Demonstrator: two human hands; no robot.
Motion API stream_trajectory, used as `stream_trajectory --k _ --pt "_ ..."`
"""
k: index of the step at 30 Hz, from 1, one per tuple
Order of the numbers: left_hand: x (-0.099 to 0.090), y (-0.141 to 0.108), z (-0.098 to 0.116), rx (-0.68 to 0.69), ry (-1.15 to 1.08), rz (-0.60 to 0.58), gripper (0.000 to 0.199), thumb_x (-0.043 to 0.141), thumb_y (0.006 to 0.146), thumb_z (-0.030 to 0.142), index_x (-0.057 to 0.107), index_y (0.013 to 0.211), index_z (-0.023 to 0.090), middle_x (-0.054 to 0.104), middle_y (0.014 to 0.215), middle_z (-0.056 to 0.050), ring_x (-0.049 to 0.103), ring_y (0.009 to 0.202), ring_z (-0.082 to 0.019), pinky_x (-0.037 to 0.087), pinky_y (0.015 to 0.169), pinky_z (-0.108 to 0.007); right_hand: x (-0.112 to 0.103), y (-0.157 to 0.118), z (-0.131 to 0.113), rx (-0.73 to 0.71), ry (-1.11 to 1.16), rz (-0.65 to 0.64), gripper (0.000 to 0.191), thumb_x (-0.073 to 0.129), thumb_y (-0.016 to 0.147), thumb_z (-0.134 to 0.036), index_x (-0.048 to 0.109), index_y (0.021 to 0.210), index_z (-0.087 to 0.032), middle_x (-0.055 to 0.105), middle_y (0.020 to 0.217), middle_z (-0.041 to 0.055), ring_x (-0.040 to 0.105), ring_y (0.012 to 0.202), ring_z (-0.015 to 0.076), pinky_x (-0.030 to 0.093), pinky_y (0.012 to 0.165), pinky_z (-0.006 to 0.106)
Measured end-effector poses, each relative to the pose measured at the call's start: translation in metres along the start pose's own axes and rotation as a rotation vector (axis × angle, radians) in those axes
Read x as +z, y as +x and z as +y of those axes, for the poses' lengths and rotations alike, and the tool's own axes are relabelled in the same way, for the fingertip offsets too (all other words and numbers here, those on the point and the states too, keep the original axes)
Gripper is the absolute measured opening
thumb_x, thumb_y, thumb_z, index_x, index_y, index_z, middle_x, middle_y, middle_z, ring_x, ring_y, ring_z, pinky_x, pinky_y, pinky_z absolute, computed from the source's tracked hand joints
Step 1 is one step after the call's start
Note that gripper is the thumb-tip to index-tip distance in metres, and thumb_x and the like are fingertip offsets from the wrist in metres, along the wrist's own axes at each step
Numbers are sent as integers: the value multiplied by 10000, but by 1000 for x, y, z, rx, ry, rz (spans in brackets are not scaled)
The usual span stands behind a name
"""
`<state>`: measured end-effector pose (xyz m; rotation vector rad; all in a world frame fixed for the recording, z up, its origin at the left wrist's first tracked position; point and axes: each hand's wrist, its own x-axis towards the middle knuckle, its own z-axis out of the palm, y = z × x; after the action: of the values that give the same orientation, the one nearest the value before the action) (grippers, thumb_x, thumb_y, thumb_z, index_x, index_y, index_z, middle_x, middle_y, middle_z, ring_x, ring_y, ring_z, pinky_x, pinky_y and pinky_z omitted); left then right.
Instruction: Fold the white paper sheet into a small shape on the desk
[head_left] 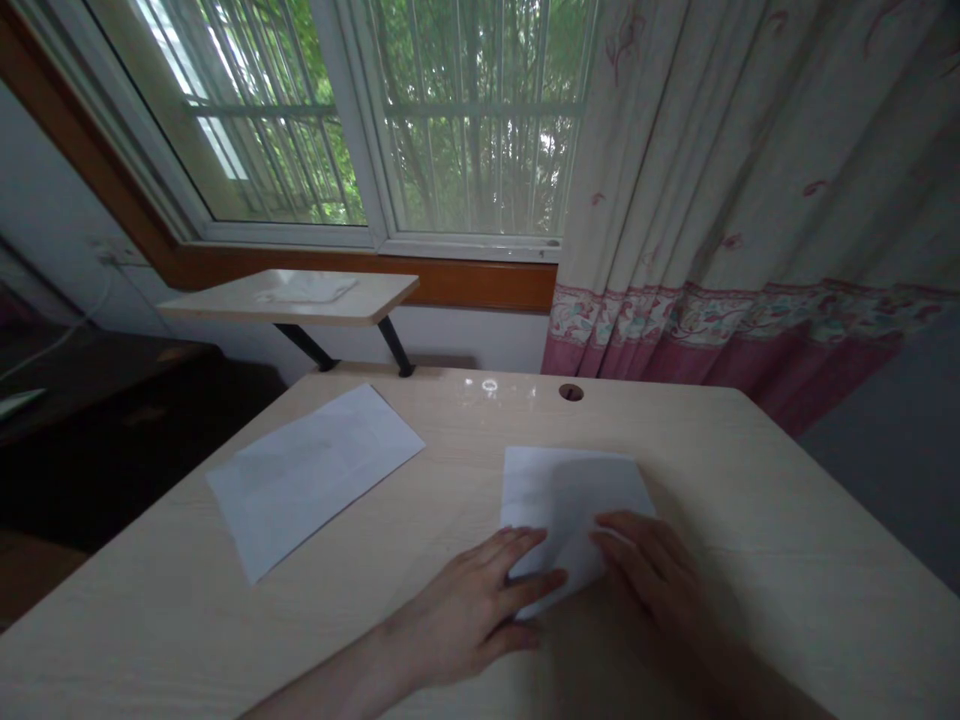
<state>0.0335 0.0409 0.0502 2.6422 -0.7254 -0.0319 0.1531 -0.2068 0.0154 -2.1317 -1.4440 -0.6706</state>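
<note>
A white sheet of paper [566, 490] lies on the pale wooden table [420, 540], partly covered by both hands. My left hand [487, 600] rests on its left and lower-left part with the fingers spread apart. Over the right side of the sheet is my right hand [652, 570], palm down, its fingertips on the paper; the thumb is hidden and the lower part of this hand is in shadow. The sheet's lower right corner cannot be seen. Farther left, a second white paper [319, 470] lies flat at a slant, touched by neither hand.
A small raised shelf [375, 298] on black legs stands at the table's back left, with a crumpled white item [311, 288] on it. A round hole [571, 392] is near the back edge. Behind are a barred window and a patterned curtain [675, 200].
</note>
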Motion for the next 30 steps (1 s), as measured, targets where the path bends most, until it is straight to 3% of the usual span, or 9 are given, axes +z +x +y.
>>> stream_trajectory --k 2,8,12,15,19,26,30 --pt "1 0 0 -5 2 -5 594 609 911 390 382 1443 257 318 1523 -153 349 1383 -329 379 1087 -511 -2 -1 -10 -102 22 -111 380 417 914 -86 567 1234 -225 664 1174 76 606 1081 210 491 921 386" --pt "-3 -4 -6 -23 -54 49 513 603 914 380 474 1380 210 455 1448 -133 445 1328 -286 440 1057 -448 5 -5 -10 -151 18 -288 398 448 939 -142 540 1316 -231 650 1241 73 601 1124 227 508 923 403" --pt "-10 -7 -17 21 -61 66 426 455 985 218 433 1410 223 475 1443 -75 398 1366 -214 301 1154 -459 8 -9 -5 -238 -49 -320 445 433 953 -117 498 1363 -276 630 1279 51 606 1123 231 518 916 429" --pt "-9 -9 -25 6 16 46 480 510 973 301 397 1434 230 384 1505 -87 326 1406 -245 244 1162 -521 6 -8 -5 -303 -58 -300 429 385 967 -93 510 1353 -232 620 1293 62 588 1159 220 505 955 424" --pt "-3 -9 -27 -16 44 36 507 524 966 342 390 1439 220 369 1511 -104 323 1407 -249 251 1161 -513 0 -4 -6 -366 -31 -277 438 329 971 -53 492 1364 -158 616 1299 77 533 1235 180 475 1011 347" --pt "-1 -6 -19 -5 -13 129 424 573 936 329 519 1330 178 548 1359 -107 492 1277 -243 351 1126 -452 -8 -6 -5 -423 17 -395 486 344 959 -57 426 1422 -180 567 1353 66 516 1258 198 477 1019 353" --pt "-1 -5 -13 71 -46 227 287 458 940 160 606 1186 159 657 1147 -97 587 1117 -212 445 1042 -405 -12 -7 -8 -352 86 -470 547 430 923 -48 389 1446 -203 485 1428 67 448 1316 191 422 1073 365"
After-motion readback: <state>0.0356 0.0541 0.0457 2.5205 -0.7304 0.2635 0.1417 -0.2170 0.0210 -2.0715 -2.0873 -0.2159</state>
